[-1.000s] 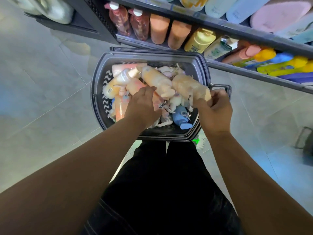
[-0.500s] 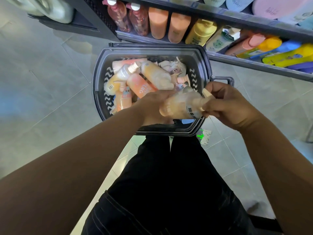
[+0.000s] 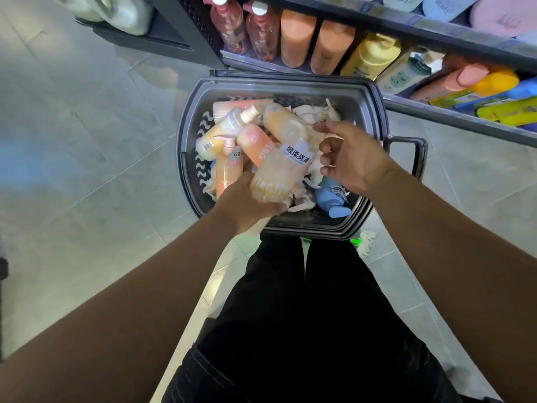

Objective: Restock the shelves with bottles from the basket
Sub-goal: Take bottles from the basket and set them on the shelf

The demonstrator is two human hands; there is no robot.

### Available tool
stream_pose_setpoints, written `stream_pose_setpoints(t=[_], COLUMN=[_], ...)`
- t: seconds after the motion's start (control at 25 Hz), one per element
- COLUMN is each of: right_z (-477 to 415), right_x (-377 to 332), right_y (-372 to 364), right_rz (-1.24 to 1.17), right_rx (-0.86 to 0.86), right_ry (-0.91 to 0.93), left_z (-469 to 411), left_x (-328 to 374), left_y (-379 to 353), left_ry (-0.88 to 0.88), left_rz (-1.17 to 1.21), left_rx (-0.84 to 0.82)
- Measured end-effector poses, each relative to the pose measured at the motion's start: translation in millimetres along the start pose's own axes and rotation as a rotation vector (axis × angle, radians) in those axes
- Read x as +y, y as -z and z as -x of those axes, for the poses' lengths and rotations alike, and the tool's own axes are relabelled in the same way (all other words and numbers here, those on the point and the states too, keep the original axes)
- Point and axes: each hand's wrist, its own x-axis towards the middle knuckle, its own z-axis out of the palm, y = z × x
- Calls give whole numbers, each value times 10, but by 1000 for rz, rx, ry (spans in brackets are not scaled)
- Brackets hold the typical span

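While the left hand cups the lower end of a translucent orange bottle from beneath, its fingers curled round the cloudy plastic body, the right hand hangs just beside the bottle's upper end. Its fingers are loosely bent and hold nothing; whether they touch the bottle cannot be told.

The bottle is rounded and carries a pale label printed with dark characters. It lies tilted between the two hands, above the heap in the basket.

Beyond the left hand lie a glossy pink-orange bottle and a pale orange bottle with a white cap. Under the right wrist is a smooth blue bottle, with white scraps scattered among them.

The basket is dark grey moulded plastic with rounded corners, wavy slots cut in its walls and a loop handle past the right hand.

Further out, beyond both hands, a dark shelf holds clear reddish bottles with white caps, matte orange cylinders and a yellow bottle.

Grey floor tiles spread to the left of the left hand, and black trousers lie below the arms.
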Motion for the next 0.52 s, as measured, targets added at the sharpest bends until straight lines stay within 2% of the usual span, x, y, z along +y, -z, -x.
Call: stream_pose_setpoints(t=[0.12, 0.2, 0.28, 0.4, 0.52], right_z=[-273, -421, -543, -682, -779], right_x=[157, 225, 254, 328, 458], right_y=[-98, -125, -137, -157, -205], right_rz=[343, 578, 692, 907, 954], right_rx=[309, 415, 381, 308, 377], right_ry=[78, 212, 278, 202, 227], left_z=[11, 1, 11, 14, 23], left_x=[-244, -329, -372, -479, -587], left_y=[-5, 24, 87, 157, 197], left_ry=[95, 136, 164, 174, 171], left_rz=[188, 283, 339, 433, 486], left_rx=[74, 119, 159, 200, 218])
